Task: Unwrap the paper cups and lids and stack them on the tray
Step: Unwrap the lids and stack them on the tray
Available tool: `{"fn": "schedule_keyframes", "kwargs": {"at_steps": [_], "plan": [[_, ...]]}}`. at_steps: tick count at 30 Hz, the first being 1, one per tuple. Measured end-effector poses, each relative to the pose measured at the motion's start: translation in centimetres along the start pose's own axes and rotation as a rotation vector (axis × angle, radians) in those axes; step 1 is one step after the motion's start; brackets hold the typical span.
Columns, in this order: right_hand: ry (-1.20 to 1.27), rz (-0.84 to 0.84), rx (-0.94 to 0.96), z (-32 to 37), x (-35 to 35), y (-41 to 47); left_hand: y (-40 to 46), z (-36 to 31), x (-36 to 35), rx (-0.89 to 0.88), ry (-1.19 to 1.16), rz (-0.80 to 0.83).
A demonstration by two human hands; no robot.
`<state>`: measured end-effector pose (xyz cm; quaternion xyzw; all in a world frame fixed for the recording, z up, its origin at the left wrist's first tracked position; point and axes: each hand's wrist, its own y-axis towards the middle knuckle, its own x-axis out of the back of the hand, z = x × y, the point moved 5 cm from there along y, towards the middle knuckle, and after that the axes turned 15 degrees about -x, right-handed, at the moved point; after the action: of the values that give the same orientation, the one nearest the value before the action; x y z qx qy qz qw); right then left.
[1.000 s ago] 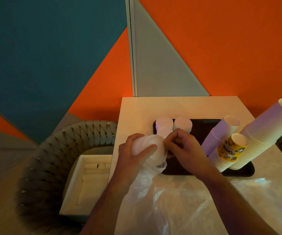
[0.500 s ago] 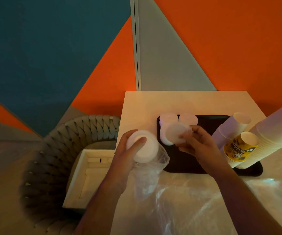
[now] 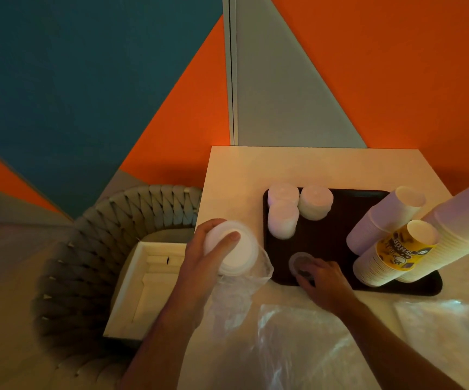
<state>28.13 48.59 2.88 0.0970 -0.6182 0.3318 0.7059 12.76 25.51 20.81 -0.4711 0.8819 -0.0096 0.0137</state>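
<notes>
Head view: right hand pinches one lid onto the tray (set it flat); left hand grips the wrapped lids.

Left hand grips wrapped lid stack; right hand holds lid on tray.

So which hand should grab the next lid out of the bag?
Probably the right hand: it is only setting one lid down on the tray, while the left hand grips the wrapped lid stack.
</notes>
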Motion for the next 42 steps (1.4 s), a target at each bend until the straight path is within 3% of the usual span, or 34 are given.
{"fn": "schedule_keyframes", "kwargs": {"at_steps": [6, 11, 14, 17, 21, 31, 33, 38, 42], "plan": [[0.109, -0.108, 0.006, 1.1, 3.0, -1.2, -0.1, 0.2, 0.1, -0.01, 0.021, 0.007], [0.744, -0.027, -0.055, 5.9, 11.1, -4.5, -0.4, 0.3, 0.2, -0.048, 0.063, 0.045], [1.093, 0.191, 0.068, 10.7, 15.4, -8.1, -0.5, 0.3, 0.1, -0.074, 0.14, 0.075], [1.041, 0.257, 0.206, 13.7, 16.7, -10.7, -0.5, 0.1, 0.4, -0.077, 0.147, 0.094], [0.917, 0.108, 0.181, 14.5, 16.9, -11.5, -0.7, -0.6, 1.4, -0.094, 0.142, 0.132], [0.729, 0.024, 0.178, 16.5, 16.9, -13.9, -1.3, -0.7, 3.3, -0.092, 0.056, 0.21], [0.785, 0.033, 0.148, 16.4, 16.9, -14.1, -1.3, -0.8, 3.4, -0.091, 0.04, 0.228], [1.235, 0.143, 0.055, 15.5, 16.1, -14.6, -1.7, -1.3, 3.0, -0.089, 0.015, 0.272], [1.247, 0.223, 0.066, 14.7, 15.4, -14.7, -1.6, -1.5, 2.3, -0.079, -0.004, 0.293]]}}
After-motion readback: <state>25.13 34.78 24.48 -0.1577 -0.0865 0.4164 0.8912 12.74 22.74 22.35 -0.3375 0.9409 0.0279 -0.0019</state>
